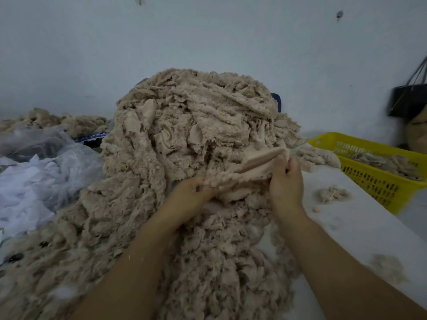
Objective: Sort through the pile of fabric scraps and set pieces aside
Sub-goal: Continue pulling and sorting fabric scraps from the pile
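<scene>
A tall pile of beige fleecy fabric scraps [189, 125] fills the middle of the white table [360, 227] and spills toward me. Both hands hold one long beige scrap [251, 167] at the pile's right front. My left hand [194, 192] grips its lower left end with curled fingers. My right hand [286, 181] pinches its upper right end, thumb on top. The scrap stretches between them, smooth side up, still touching the pile.
A yellow slotted plastic basket [369, 181] with several scraps inside sits at the right. A small scrap clump [330, 195] lies on the table beside it. Clear plastic bags with white material [39, 176] lie at left. A dark bag [406, 100] hangs on the wall.
</scene>
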`<state>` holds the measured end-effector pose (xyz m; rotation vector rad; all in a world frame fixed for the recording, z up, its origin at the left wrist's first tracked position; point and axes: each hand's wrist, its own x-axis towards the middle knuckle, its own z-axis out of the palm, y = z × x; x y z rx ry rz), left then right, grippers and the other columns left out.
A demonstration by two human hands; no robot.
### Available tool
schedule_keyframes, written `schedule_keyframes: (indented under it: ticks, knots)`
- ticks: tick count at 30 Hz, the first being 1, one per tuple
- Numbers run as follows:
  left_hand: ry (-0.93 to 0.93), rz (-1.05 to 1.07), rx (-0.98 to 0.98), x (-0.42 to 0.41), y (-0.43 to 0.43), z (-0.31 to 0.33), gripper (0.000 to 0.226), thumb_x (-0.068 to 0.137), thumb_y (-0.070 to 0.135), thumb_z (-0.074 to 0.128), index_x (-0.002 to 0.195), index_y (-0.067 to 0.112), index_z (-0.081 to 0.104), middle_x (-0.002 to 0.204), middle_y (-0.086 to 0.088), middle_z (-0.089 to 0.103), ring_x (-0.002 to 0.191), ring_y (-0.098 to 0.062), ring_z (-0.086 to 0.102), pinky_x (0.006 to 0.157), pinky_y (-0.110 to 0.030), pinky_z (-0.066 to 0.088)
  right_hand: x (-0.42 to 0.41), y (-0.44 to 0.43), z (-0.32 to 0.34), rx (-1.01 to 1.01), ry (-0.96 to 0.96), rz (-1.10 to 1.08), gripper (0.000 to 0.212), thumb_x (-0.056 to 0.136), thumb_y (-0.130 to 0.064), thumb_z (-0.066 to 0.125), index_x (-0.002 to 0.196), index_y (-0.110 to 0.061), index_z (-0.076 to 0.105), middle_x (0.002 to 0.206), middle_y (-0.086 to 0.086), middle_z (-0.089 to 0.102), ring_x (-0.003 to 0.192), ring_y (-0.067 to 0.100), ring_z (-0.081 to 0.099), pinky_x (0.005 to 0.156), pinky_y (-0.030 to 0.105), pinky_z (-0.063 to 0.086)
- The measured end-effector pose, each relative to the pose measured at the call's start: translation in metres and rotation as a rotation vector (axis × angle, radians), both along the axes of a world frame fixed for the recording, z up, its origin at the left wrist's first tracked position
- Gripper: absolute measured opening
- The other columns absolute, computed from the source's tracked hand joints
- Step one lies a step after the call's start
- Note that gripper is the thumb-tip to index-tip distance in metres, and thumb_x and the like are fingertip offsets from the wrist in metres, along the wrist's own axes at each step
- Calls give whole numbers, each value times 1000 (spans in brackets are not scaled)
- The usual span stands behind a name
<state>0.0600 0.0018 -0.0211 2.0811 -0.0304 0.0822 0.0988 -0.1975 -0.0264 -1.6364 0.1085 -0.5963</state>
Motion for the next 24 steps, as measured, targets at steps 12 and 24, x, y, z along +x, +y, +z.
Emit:
schedule_keyframes:
  ticks: [12, 24]
  knots:
    - [-50, 57, -707, -2, -10, 9, 30, 101, 10, 42, 112, 13, 70, 105, -8, 76, 85, -19, 74, 63, -26, 58, -7, 10, 0, -178, -54, 219, 34, 102, -46, 44, 118, -21, 61, 105, -16, 67, 88, 6, 59, 72, 16, 41]
    - [-154, -224, -146, -2, -15, -11, 39, 98, 44, 56, 127, 65, 42, 137, 32, 48, 123, 13, 47, 89, -9, 44, 1, -6, 17, 525, -200, 197, 30, 100, -49, 47, 93, -28, 67, 85, -9, 72, 73, 8, 70, 62, 27, 56]
